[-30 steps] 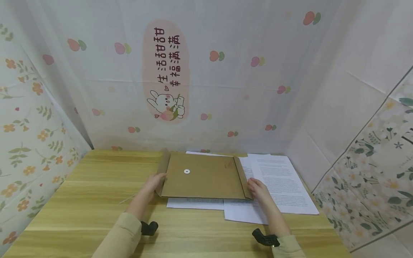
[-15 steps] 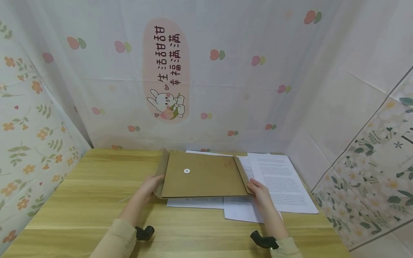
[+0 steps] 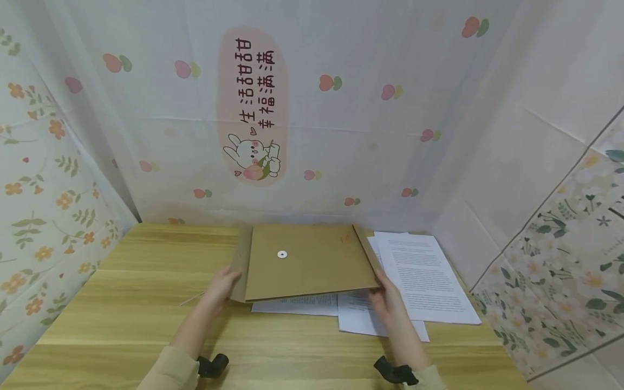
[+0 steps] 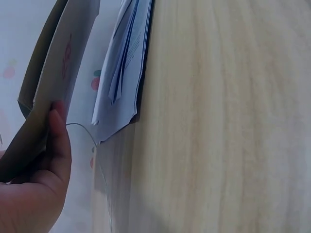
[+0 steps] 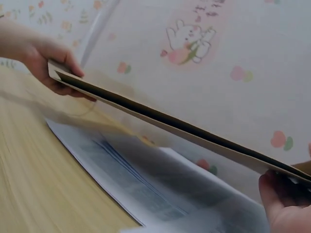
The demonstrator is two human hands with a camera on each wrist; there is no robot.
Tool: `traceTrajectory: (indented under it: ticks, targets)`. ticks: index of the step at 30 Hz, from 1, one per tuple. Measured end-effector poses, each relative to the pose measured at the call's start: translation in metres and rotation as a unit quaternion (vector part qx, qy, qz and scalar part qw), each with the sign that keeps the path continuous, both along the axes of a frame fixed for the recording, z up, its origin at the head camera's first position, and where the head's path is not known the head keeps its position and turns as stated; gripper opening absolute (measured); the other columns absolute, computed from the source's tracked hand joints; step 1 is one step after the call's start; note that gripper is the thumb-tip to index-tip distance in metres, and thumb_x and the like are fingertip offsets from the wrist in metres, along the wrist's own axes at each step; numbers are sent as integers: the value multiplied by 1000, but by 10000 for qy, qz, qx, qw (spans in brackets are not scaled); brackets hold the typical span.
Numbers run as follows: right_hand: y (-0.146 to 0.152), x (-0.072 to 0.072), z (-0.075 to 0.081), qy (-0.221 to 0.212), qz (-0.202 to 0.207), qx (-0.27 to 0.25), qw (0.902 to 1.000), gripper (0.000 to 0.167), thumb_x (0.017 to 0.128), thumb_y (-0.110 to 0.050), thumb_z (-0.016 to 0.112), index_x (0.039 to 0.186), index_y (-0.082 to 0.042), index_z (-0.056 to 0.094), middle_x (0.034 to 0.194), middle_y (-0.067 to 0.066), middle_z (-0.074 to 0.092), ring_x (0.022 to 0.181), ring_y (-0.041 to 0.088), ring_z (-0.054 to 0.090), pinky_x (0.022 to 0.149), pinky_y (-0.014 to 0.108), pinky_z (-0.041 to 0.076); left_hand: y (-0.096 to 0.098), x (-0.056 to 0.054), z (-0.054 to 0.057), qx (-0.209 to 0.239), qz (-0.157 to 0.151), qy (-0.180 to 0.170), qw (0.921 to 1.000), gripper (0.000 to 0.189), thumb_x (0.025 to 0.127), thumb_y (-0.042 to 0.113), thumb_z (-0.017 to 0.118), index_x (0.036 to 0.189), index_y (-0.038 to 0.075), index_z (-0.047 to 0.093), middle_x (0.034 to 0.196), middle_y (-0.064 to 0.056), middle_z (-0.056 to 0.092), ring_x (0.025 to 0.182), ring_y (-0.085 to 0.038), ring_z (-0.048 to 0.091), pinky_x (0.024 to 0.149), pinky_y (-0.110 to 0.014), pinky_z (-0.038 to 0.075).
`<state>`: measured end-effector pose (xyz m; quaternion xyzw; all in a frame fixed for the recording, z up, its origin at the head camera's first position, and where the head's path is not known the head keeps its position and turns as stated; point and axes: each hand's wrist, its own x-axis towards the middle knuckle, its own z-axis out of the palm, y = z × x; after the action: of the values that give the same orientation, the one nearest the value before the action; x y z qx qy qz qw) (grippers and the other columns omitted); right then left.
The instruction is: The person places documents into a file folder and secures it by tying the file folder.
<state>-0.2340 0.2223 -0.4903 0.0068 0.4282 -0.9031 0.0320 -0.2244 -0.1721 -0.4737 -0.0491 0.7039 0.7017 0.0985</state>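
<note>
A brown kraft paper document envelope (image 3: 312,262) with a white round button is held level-ish above the table, over printed papers. My left hand (image 3: 221,287) grips its left flap; in the left wrist view the thumb of that hand (image 4: 43,184) presses one face. At the other end, my right hand (image 3: 389,300) holds the right edge, where a narrow flap folds up. The right wrist view shows a gap along the envelope's near long edge (image 5: 160,121), with the right hand (image 5: 287,204) under its corner. A thin string (image 4: 103,170) hangs from near the left end.
Printed sheets (image 3: 358,315) lie beneath the envelope, partly covered by it. Another paper stack (image 3: 426,276) lies to the right on the wooden table (image 3: 136,309). Patterned cloth curtains (image 3: 312,119) stand behind and at both sides.
The envelope has risen off the papers and its far edge now stands higher in view. My right hand has shifted further under its right edge; both hands still hold it.
</note>
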Motion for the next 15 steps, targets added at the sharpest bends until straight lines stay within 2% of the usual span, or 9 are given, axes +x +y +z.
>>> traceTrajectory:
  ticks: [3, 4, 5, 7, 10, 12, 14, 15]
  targets:
    - [-9, 2, 3, -11, 12, -286, 9996, 37, 94, -30, 61, 122, -12, 45, 119, 0, 49, 105, 10, 57, 98, 22, 41, -1, 4, 0, 75, -19, 76, 9999, 50, 103, 18, 31, 147, -5, 21, 149, -31, 21, 136, -50, 16, 107, -63, 15]
    - [-12, 2, 4, -95, -30, -405, 9991, 38, 95, -29, 60, 123, -11, 44, 119, 1, 48, 106, 11, 56, 99, 23, 41, -1, 5, 0, 122, -15, 102, 9999, 51, 104, 18, 31, 148, -4, 20, 150, -30, 19, 137, -49, 14, 107, -63, 14]
    - [-18, 6, 11, -303, -208, -276, 9989, 37, 95, -29, 59, 122, -12, 42, 119, 0, 48, 105, 10, 56, 100, 23, 40, 0, 7, 0, 170, -5, 129, 9998, 51, 104, 18, 31, 148, -4, 19, 150, -30, 19, 137, -49, 14, 107, -62, 15]
    - [-26, 7, 15, -531, -332, -325, 9975, 29, 97, -22, 56, 119, -9, 42, 116, 1, 49, 102, 10, 56, 98, 24, 42, 1, 9, 0, 292, 67, 139, 9995, 51, 104, 19, 31, 148, -4, 19, 147, -30, 27, 134, -47, 26, 106, -58, 26]
    - [-38, 9, 18, -752, -437, -344, 9956, 15, 98, -7, 51, 112, -6, 45, 107, 2, 51, 93, 10, 58, 91, 22, 46, 3, 12, 1, 464, 133, 232, 9986, 52, 104, 19, 31, 148, -4, 19, 144, -30, 32, 130, -45, 34, 104, -52, 33]
    - [-45, 11, 18, -792, -435, -283, 9955, 11, 98, 1, 47, 107, -4, 47, 103, 2, 52, 88, 10, 58, 86, 21, 48, 5, 14, 1, 521, 135, 262, 9982, 52, 104, 19, 31, 149, -4, 19, 145, -29, 31, 132, -45, 32, 106, -52, 31]
    - [-52, 11, 16, -807, -456, -275, 9953, 12, 96, 6, 46, 105, -1, 48, 99, 3, 54, 84, 11, 60, 85, 22, 50, 7, 16, 1, 577, 79, 326, 9978, 53, 105, 21, 32, 149, -3, 16, 150, -27, 23, 137, -45, 22, 109, -54, 23]
    - [-55, 12, 15, -792, -445, -240, 9956, 13, 96, 7, 45, 107, 0, 47, 98, 4, 55, 85, 11, 61, 86, 23, 50, 8, 17, 0, 592, 97, 340, 9976, 53, 105, 21, 32, 149, -3, 17, 149, -27, 25, 136, -44, 23, 108, -54, 24]
